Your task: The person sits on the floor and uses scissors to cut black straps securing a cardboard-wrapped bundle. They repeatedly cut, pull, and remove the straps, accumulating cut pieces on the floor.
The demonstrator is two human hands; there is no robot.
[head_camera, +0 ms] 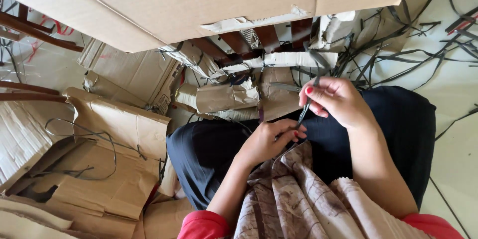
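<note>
Both hands meet over my lap, which is covered by dark trousers (393,124). My right hand (334,100) pinches a thin black strap (303,112) between thumb and fingers, with the strap running up past the fingers toward the floor. My left hand (269,141) grips the lower end of the same strap, fingers curled around it. A patterned beige cloth (298,199) lies over my lap just below the hands.
A large cardboard sheet (199,0) fills the top of the view. Torn cardboard pieces (99,169) pile up at the left. Wrapped chair legs (234,94) stand ahead of my knees. Several loose black straps (408,54) lie scattered on the pale floor at the right.
</note>
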